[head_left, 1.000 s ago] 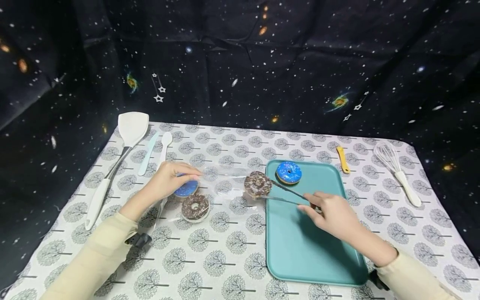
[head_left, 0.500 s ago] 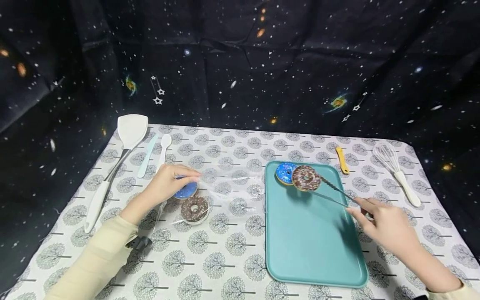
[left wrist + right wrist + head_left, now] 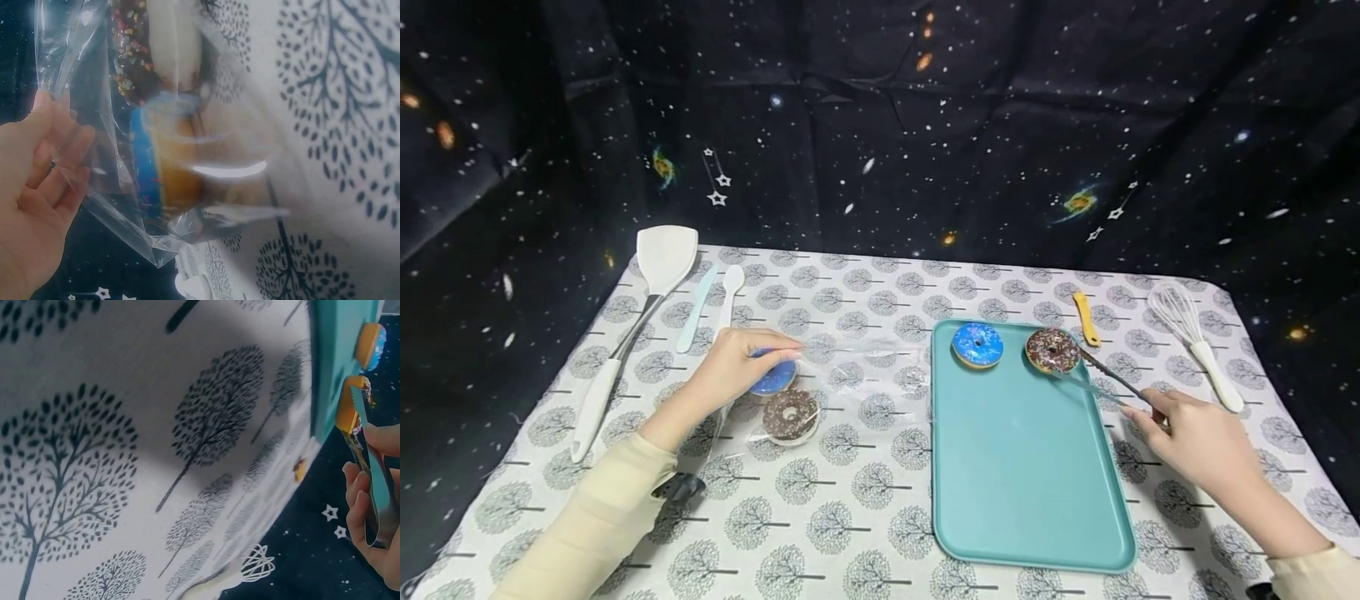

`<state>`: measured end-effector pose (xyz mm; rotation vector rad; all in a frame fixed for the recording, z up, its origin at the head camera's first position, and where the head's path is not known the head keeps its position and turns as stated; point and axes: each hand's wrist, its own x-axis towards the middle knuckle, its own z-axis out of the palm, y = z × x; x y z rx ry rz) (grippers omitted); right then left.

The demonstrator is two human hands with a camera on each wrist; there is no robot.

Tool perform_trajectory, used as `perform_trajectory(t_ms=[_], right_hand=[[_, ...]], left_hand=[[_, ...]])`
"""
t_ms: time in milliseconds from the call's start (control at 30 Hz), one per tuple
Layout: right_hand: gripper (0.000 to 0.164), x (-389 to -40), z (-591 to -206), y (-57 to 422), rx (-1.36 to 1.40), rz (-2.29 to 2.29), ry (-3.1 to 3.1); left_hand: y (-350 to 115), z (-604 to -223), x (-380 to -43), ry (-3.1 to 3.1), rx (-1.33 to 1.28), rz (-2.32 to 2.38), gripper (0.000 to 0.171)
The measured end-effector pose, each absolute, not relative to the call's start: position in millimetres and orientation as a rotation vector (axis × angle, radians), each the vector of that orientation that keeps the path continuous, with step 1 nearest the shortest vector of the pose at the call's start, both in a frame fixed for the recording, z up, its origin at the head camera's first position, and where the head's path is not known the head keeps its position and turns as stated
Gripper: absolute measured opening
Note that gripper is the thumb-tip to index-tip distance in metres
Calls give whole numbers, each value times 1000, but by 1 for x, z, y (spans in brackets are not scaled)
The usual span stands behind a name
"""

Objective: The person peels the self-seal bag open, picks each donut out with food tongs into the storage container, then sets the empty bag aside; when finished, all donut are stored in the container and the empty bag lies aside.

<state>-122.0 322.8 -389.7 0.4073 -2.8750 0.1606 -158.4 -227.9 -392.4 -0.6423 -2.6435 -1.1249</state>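
Observation:
My left hand [image 3: 737, 364] pinches the edge of a clear plastic bag [image 3: 134, 228]. Inside it lie a blue-iced donut [image 3: 772, 379], partly behind the fingers, and a chocolate donut [image 3: 791, 417] with sprinkles. My right hand [image 3: 1202, 439] grips metal tongs [image 3: 1111, 372], whose tips are at either side of another chocolate donut [image 3: 1052, 349]. That donut is at the far right corner of the teal tray [image 3: 1022, 483]. A second blue donut [image 3: 977, 344] sits at the tray's far left corner. In the right wrist view the tongs [image 3: 380, 494] rest between thumb and fingers.
On the left lie a white spatula [image 3: 664, 254], a pale blue knife [image 3: 696, 312] and a white spoon [image 3: 732, 287]. Beyond the tray on the right are a yellow-handled utensil [image 3: 1085, 318] and a whisk [image 3: 1197, 342]. A dark starry cloth [image 3: 880, 150] hangs behind the table.
My right hand has carried the chocolate donut in the tongs rightward, out of the bag's mouth, past the blue donut to the tray's far right corner. My left hand stays on the bag.

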Motion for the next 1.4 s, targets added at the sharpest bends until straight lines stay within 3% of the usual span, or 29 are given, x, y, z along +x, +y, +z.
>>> perform_trajectory(t_ms=[300, 467, 667, 1067, 1400], right_hand=[[54, -132, -394, 324, 365, 237, -3046], [43, -132, -383, 329, 376, 241, -3121], [63, -120, -365, 329, 308, 262, -3177], [43, -122, -368, 273, 872, 363, -2766], [41, -145, -376, 217, 1160, 253, -2558]], left_hand=[[-226, -394, -160, -2612, -684, -1121, 16], [-227, -393, -158, -2623, -677, -1119, 16], [-227, -392, -156, -2641, -648, -1134, 18], [-223, -389, -154, -2650, -652, -1157, 16], [-228, -386, -149, -2710, -643, -1171, 17]])
